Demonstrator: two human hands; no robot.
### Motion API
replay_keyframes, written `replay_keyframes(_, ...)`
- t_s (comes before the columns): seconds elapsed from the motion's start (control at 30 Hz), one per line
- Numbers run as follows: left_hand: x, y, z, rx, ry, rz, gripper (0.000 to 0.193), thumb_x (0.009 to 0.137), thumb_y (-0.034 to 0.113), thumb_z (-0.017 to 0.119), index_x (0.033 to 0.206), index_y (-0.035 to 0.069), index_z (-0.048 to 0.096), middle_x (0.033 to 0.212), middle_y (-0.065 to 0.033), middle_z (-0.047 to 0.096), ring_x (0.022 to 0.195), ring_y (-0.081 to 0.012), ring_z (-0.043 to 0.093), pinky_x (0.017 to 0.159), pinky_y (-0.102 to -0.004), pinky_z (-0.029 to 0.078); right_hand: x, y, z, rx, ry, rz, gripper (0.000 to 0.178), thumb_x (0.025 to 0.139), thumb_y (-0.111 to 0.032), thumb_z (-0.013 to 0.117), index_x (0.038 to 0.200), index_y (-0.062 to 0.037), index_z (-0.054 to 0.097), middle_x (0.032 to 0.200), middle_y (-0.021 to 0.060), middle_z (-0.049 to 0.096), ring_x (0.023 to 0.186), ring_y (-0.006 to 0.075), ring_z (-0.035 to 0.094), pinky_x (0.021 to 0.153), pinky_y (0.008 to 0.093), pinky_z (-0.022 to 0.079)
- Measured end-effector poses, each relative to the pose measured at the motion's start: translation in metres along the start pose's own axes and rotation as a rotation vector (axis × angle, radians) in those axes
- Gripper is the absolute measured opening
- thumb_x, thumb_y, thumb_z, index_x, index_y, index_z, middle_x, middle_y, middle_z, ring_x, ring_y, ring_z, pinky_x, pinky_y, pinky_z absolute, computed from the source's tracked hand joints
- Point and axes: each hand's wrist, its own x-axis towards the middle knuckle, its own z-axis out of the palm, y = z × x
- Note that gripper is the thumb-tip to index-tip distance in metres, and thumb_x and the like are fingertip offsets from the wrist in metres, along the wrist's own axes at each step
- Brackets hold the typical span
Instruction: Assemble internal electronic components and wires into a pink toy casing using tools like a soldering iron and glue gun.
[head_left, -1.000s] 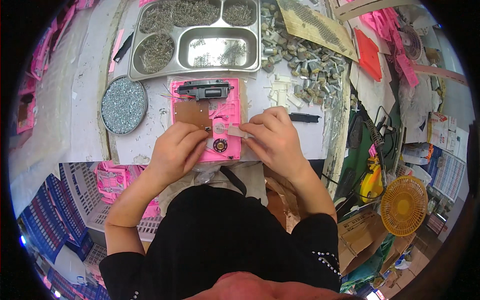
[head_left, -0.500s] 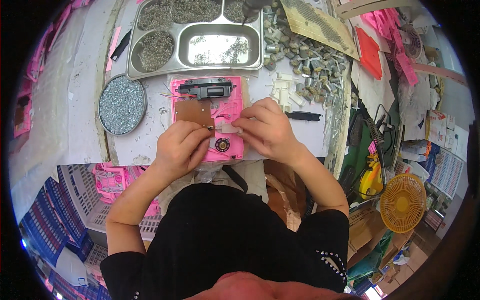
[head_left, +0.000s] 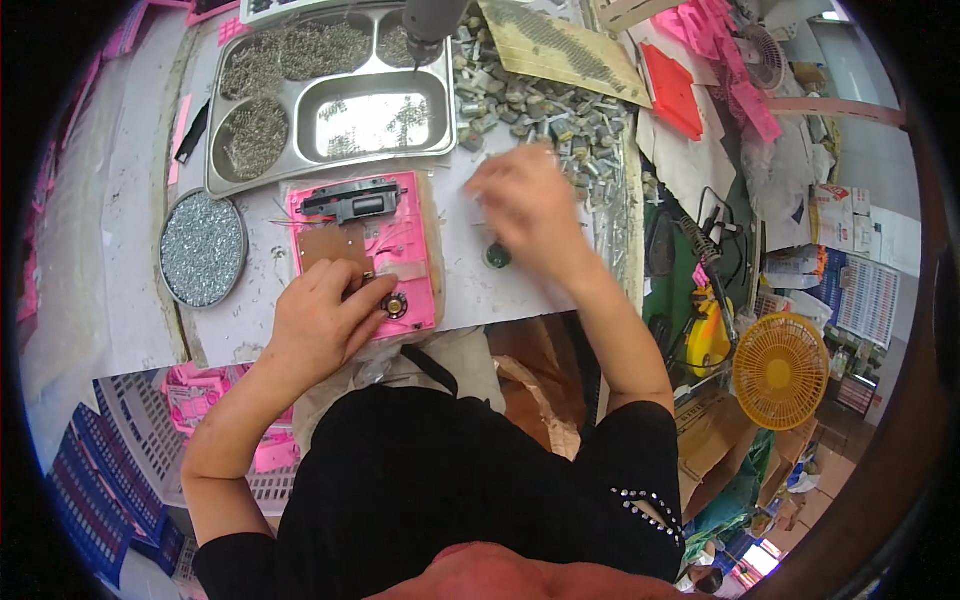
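Pink plastic housing (head_left: 408,236) is lying on the white table (head_left: 462,290), left hand (head_left: 322,312) hovering at its brown board (head_left: 328,244); right hand (head_left: 532,208) is blurring beside grey motors (head_left: 540,108). Whether either hand's fingers are gripping, nobody's telling.

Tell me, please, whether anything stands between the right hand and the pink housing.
Nothing visible does. Between the right hand and the pink housing show only white work surface and a tan strip. A dark green item near that hand lies off the direct line.
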Motion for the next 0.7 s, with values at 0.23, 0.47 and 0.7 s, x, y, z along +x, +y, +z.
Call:
replay_keyframes(0.23,-0.004,-0.001,0.003,0.003,-0.001,-0.023,0.042,0.077,0.016,0.080,0.118,0.016,0.072,0.094,-0.0070,0.056,0.083,-0.0272,0.058,0.069,-0.0401,0.049,0.040,0.053,0.001,-0.747,-0.088,0.167,0.009,0.075,-0.011,0.075,0.084,-0.0115,0.074,0.095,0.0041,0.063,0.098,0.0281,0.057,0.085,0.0440,0.044)
replay_keyframes(0.47,-0.002,-0.001,-0.002,-0.082,0.038,-0.022,0.037,0.081,0.011,0.078,0.118,0.012,0.071,0.095,-0.0087,0.060,0.083,-0.0284,0.061,0.069,-0.0406,0.051,0.034,0.069,0.002,-0.744,-0.035,0.015,0.007,0.076,-0.015,0.075,0.082,-0.0118,0.073,0.093,0.0027,0.063,0.099,0.0263,0.057,0.088,0.0430,0.043)
replay_keyframes(0.7,0.030,0.001,-0.021,-0.215,0.182,-0.043,0.026,0.085,0.007,0.075,0.111,0.007,0.071,0.090,-0.0102,0.065,0.079,-0.0297,0.065,0.067,-0.0408,0.053,0.037,0.055,-0.011,-0.715,-0.119,0.151,0.016,0.075,-0.020,0.076,0.089,-0.0107,0.077,0.098,0.0051,0.065,0.102,0.0275,0.057,0.087,0.0441,0.045)
